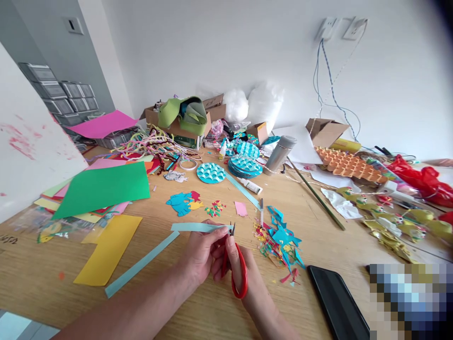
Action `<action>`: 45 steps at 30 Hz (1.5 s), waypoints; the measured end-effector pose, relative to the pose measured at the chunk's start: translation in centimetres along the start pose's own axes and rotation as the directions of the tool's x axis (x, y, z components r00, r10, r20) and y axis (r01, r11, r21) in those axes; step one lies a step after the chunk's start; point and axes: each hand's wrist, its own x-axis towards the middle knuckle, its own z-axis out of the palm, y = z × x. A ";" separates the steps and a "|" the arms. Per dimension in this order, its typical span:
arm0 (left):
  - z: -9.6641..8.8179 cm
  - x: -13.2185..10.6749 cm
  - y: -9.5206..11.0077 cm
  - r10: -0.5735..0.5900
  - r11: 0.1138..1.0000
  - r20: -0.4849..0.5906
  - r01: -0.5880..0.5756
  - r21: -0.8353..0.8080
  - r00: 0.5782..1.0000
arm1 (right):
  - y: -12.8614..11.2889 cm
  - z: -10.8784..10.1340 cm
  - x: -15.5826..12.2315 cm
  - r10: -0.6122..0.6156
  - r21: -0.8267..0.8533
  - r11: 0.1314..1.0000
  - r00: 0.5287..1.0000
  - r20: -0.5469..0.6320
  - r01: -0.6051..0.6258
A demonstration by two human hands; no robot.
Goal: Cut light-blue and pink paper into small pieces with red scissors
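Note:
My left hand (200,252) pinches a light blue paper strip (198,227) near its right end, above the wooden table (198,307). In my right hand (235,264) are red-handled scissors (238,274), fingers through the loops, the small blades (231,229) pointing up at the end of that strip. A second, longer light blue strip (141,265) lies flat on the table to the left of my hands. Both hands are closed on what they hold.
A yellow sheet (109,248) and a green sheet (102,186) lie at the left. Colourful paper scraps (279,241) pile up right of the scissors. A black phone (338,304) lies at the front right. Blue scalloped paper discs (210,173), a steel bottle (279,153) and boxes crowd the back.

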 end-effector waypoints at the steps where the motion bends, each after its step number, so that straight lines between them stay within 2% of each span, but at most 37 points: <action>1: 0.0 0.0 0.0 0.002 1.000 -0.003 -0.002 -0.001 1.000 | 0.0 0.0 0.0 -0.003 0.001 1.000 1.000 0.002 0.003; 10: 0.2 -0.2 -0.1 -0.016 1.000 0.015 0.016 0.008 1.000 | 1.2 0.1 0.1 0.085 0.087 0.993 0.994 -0.072 -0.078; 13: 0.2 0.0 0.1 0.016 1.000 0.036 -0.017 0.017 0.999 | 1.2 -0.2 0.2 0.110 0.110 0.989 0.989 -0.100 -0.098; 16: 0.2 0.3 0.3 0.149 0.989 -0.070 -0.150 -0.005 0.986 | 0.8 -0.9 0.5 0.117 0.156 0.984 0.969 -0.219 -0.083; 19: 0.3 0.4 0.5 0.213 0.976 -0.159 -0.217 -0.010 0.964 | 0.2 -1.9 1.0 0.190 0.358 0.931 0.934 -0.302 -0.074; 20: 0.3 0.4 0.6 0.204 0.978 -0.163 -0.209 -0.011 0.965 | 0.1 -2.2 1.1 0.242 0.431 0.897 0.927 -0.286 -0.101; 22: 0.3 0.4 0.7 0.186 0.981 -0.160 -0.191 -0.016 0.969 | -0.2 -2.6 1.3 0.310 0.479 0.855 0.936 -0.169 -0.197; 24: 0.2 0.4 0.8 0.182 0.982 -0.155 -0.188 -0.025 0.971 | -0.2 -2.8 1.2 0.287 0.413 0.879 0.956 -0.063 -0.237; 27: 0.0 0.4 1.0 0.178 0.981 -0.158 -0.187 -0.044 0.971 | -0.1 -2.6 0.7 0.140 0.172 0.977 0.989 -0.049 -0.129; 29: -0.1 0.3 1.1 0.169 0.982 -0.153 -0.180 -0.057 0.974 | 0.1 -2.3 0.3 0.072 -0.004 0.997 0.997 -0.038 -0.072; 31: -0.2 0.2 1.1 0.160 0.984 -0.123 -0.169 -0.062 0.979 | 0.3 -2.0 0.1 0.065 -0.112 0.992 0.998 -0.008 -0.065; 34: -0.1 0.1 1.1 0.168 0.984 -0.083 -0.171 -0.040 0.982 | 0.6 -1.6 0.1 0.057 -0.199 0.979 0.998 0.030 -0.050; 37: 0.0 0.1 1.1 0.178 0.983 -0.100 -0.182 -0.030 0.979 | 0.9 -1.5 0.2 0.032 -0.254 0.967 0.998 0.058 -0.016; 45: 0.2 0.2 1.1 0.172 0.983 -0.119 -0.178 -0.043 0.978 | 0.8 -1.4 0.0 0.045 -0.285 0.958 0.998 0.034 -0.034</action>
